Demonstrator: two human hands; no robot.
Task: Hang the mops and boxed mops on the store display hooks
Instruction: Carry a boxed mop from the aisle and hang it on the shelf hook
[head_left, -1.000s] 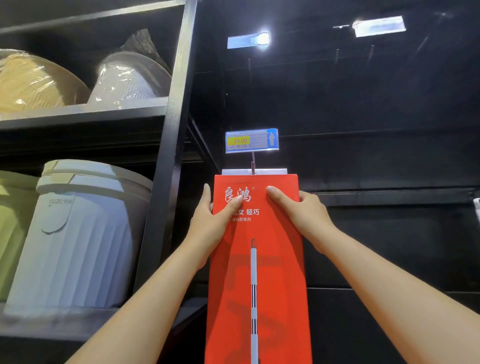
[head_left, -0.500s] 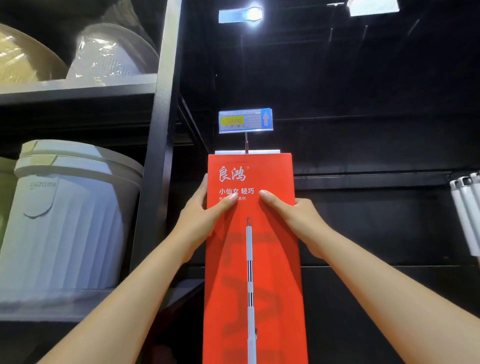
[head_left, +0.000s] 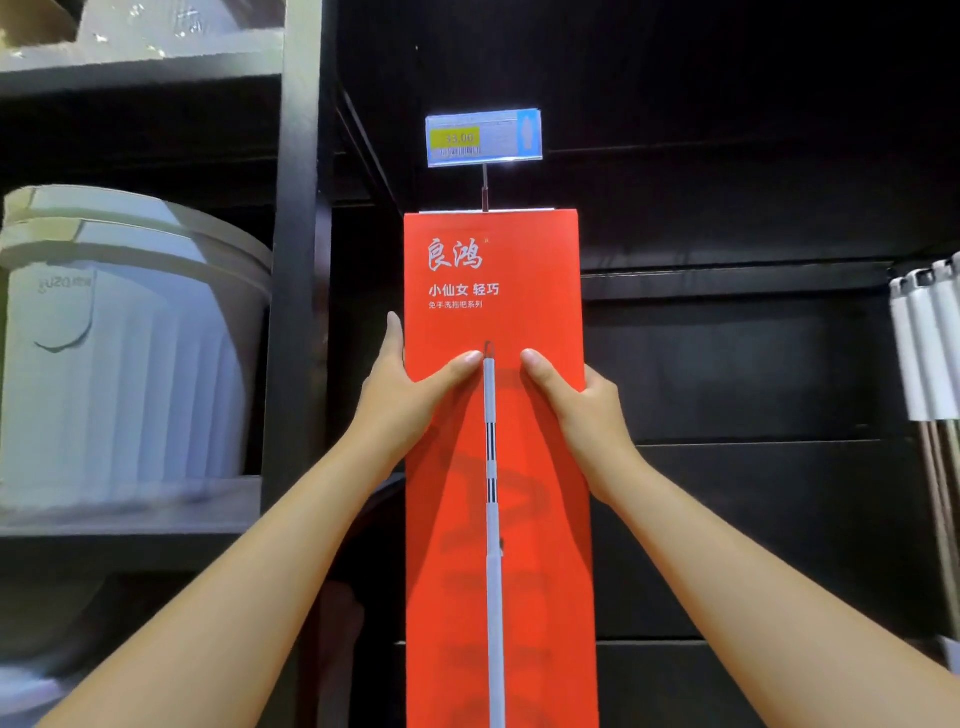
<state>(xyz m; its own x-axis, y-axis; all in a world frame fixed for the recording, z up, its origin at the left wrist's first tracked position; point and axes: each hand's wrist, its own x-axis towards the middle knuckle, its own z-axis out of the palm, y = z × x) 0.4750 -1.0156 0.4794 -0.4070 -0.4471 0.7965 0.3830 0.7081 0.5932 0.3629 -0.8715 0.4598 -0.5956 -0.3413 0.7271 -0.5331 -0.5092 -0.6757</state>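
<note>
A tall red boxed mop (head_left: 493, 260) with white lettering and a printed mop pole stands upright against the dark display wall. Its top edge sits just under the display hook's stem (head_left: 485, 192) and price tag (head_left: 483, 137); the hook's hold on the box is hidden. My left hand (head_left: 410, 395) grips the box's left edge, thumb on the front and fingers behind. My right hand (head_left: 576, 400) grips the right edge the same way. A second white box edge peeks out behind the top.
Several white-handled mops (head_left: 924, 353) hang at the far right. A black shelf post (head_left: 296, 260) stands just left of the box. Behind it, a pale ribbed bucket (head_left: 130, 353) sits on a grey shelf (head_left: 130, 519).
Both hands have slid down the box's sides, from near its top to below the lettering. The box stays under the price tag.
</note>
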